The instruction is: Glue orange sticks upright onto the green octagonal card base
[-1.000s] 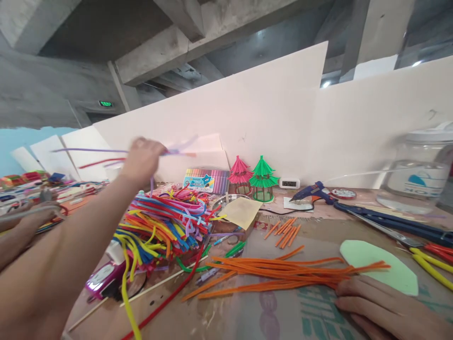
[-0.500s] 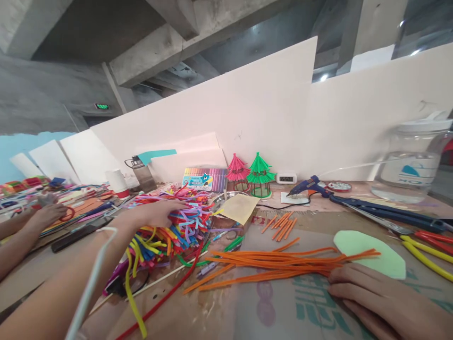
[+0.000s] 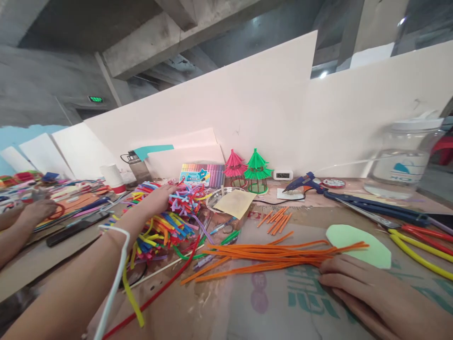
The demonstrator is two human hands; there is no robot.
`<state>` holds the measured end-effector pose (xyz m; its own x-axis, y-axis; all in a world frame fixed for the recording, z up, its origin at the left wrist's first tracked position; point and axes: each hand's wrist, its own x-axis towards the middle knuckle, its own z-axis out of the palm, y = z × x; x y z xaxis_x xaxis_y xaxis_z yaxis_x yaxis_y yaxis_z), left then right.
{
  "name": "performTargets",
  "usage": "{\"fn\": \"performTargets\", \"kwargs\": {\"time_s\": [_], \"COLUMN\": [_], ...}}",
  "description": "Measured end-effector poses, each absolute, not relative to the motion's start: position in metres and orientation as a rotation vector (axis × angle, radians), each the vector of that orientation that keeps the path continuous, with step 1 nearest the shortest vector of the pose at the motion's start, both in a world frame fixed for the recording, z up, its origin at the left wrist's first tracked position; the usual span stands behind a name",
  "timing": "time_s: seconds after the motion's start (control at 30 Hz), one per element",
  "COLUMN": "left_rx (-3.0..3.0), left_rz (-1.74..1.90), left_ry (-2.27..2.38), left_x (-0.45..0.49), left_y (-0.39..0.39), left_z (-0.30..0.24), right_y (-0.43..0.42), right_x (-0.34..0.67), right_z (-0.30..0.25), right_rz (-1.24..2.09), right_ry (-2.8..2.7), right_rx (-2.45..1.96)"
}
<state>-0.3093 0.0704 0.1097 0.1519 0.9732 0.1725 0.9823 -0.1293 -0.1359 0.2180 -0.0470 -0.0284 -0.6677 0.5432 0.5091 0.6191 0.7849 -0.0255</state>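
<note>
Left hand [image 3: 159,198] spread loose on the coloured pipe-cleaner pile [image 3: 166,226]; right hand [image 3: 357,290] flat, ungripping, touching orange stems [image 3: 269,257] (teal print [image 3: 304,290] unreadable); bare table [image 3: 212,307] between.

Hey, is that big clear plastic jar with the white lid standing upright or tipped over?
Upright: the big clear plastic jar stands on its base, its white lid on top.

The left hand [image 3: 155,200] lay on a heap of multicoloured pipe cleaners [image 3: 170,224]. The right hand [image 3: 357,288] rested flat on the tabletop [image 3: 226,302], fingertips touching the orange pipe cleaners [image 3: 269,257] just beside a green foam oval [image 3: 375,255].
</note>
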Motion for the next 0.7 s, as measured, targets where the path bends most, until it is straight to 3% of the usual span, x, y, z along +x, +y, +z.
{"fn": "performTargets", "kwargs": {"time_s": [0.17, 0.33, 0.5, 0.7], "left_rx": [-2.051, -2.615, -2.553, -2.371], "left_rz": [-0.120, 0.135, 0.148, 0.136], "left_ry": [-1.843, -1.644, -1.728, -1.860], "left_x": [-0.262, -0.202, -0.189, -0.184], "left_y": [0.028, -0.029, -0.038, -0.036], "left_z": [0.115, 0.076, 0.036, 0.039], "right_y": [-0.048, -0.048, -0.049, -0.033], "right_x": [0.220, 0.233, 0.204, 0.137], "right_z": [-0.028, -0.032, 0.008, 0.046], "right_rz": [-0.201, -0.355, -0.404, -0.277], "right_ry": [-2.455, -2.485, -2.561, -2.644], "right_rx": [-0.817, -0.790, -0.732, -0.560]}}
